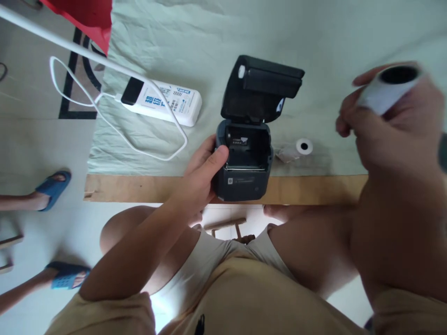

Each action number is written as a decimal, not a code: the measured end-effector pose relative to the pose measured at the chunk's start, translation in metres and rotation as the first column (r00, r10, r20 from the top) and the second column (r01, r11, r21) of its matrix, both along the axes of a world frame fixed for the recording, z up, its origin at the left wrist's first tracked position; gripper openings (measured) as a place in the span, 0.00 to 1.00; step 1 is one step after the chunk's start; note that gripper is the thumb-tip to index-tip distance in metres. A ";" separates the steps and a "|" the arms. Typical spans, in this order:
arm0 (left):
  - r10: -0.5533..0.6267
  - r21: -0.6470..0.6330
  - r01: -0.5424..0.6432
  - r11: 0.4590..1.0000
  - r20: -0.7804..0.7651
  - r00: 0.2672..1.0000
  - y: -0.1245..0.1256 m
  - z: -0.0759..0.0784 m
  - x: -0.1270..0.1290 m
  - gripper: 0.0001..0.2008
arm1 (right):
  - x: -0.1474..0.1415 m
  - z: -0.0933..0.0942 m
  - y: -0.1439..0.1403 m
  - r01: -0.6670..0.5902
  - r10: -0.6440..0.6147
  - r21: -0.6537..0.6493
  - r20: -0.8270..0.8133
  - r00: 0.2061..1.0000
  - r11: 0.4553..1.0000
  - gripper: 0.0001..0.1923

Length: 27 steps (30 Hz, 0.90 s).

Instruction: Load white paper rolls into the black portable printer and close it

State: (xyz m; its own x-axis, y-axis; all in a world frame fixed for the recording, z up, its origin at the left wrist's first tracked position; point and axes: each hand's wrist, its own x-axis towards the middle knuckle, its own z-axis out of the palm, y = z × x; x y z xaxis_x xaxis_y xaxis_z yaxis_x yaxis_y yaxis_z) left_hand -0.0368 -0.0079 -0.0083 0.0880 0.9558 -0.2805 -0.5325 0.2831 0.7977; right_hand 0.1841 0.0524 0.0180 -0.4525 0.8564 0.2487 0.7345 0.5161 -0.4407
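Observation:
A small dark printer (244,174) stands at the table's near edge with its lid (260,86) swung up and its paper bay bare. My left hand (202,174) grips the printer's left side, thumb on its top rim. My right hand (387,125) is raised close to the camera at the right and holds a white paper roll (387,88) with a black core, blurred. A second small white paper roll (303,146) lies on the cloth just right of the printer, with a torn scrap beside it.
A pale green cloth (195,42) covers the table, with a bare wooden strip (139,188) along the near edge. A white power bank (164,100) with a white cable (115,130) lies at left. Another person's feet in blue sandals (54,186) stand at left. A red object (87,16) sits at top left.

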 end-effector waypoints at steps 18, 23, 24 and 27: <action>0.021 -0.027 -0.021 0.999 -0.015 1.000 0.011 0.007 0.010 0.13 | 0.061 0.004 -0.014 0.115 -0.103 0.324 -0.055 0.993 0.939 0.18; 0.021 0.000 -0.021 1.000 -0.073 0.997 0.008 0.010 0.010 0.12 | 0.032 -0.008 -0.032 0.035 -0.031 0.262 -0.021 0.999 0.964 0.20; 0.015 -0.007 -0.016 1.000 -0.083 0.996 0.007 0.011 0.010 0.13 | 0.027 -0.014 -0.031 0.037 -0.038 0.245 -0.002 0.999 0.969 0.21; -0.019 -0.037 0.015 0.999 -0.102 0.995 0.005 0.012 0.009 0.14 | 0.021 -0.029 -0.026 0.038 -0.044 0.192 0.029 0.999 0.981 0.21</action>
State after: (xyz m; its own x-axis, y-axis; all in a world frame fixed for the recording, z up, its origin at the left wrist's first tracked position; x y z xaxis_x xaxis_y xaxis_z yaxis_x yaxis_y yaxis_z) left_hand -0.0279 -0.0033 0.0042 0.0731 0.9436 -0.3229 -0.4436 0.3208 0.8368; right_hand 0.2056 0.0268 -0.0113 -0.4287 0.8125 0.3951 0.7689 0.5577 -0.3126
